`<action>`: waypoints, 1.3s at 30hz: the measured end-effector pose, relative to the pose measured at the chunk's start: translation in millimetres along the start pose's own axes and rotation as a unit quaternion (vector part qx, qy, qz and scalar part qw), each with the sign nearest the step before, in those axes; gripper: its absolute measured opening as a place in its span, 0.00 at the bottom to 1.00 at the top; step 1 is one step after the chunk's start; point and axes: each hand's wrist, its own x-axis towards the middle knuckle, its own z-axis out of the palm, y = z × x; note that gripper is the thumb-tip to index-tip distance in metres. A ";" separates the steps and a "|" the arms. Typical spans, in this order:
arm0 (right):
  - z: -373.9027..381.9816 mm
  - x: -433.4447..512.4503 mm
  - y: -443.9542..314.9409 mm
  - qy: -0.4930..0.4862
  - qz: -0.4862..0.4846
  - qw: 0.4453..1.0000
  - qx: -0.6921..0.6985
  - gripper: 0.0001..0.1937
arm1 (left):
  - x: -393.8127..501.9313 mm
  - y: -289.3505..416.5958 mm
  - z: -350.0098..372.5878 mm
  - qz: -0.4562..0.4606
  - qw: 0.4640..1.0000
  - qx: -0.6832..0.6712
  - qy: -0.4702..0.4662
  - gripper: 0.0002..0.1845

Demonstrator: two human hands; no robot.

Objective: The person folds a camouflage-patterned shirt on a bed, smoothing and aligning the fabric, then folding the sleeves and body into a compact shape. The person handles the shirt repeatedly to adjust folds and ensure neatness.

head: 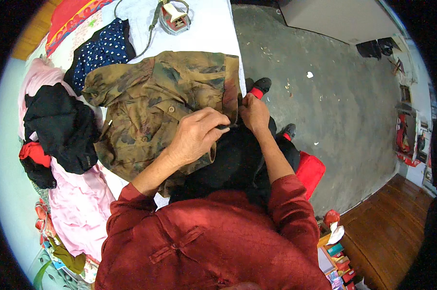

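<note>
A camouflage-patterned garment [146, 112] with buttons lies spread over a white cloth [214, 29] before me, its right side reaching the cloth's edge. Over its lower right part is my left hand [200, 134], thumb and fingertips pinched on a small dark thing that I cannot identify. My right hand [254, 110] is curled closed beside the garment's right edge, above my black-clad lap; its fingertips are hidden, so what it grips cannot be made out. An iron [175, 20] with a cord stands at the far end of the white cloth.
Left of the garment lie a navy polka-dot cloth [102, 50], a black garment [60, 127] and pink fabric [79, 214]. Grey floor [341, 108] with small scraps stretches to the right. Something red [310, 172] sits by my right elbow. A box of small packets [339, 261] stands at lower right.
</note>
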 end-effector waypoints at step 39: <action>-18.7 -67.0 5.1 0.002 -0.142 0.974 0.175 0.12 | -103.3 -64.5 -1.1 -0.202 0.956 0.197 -0.079 0.18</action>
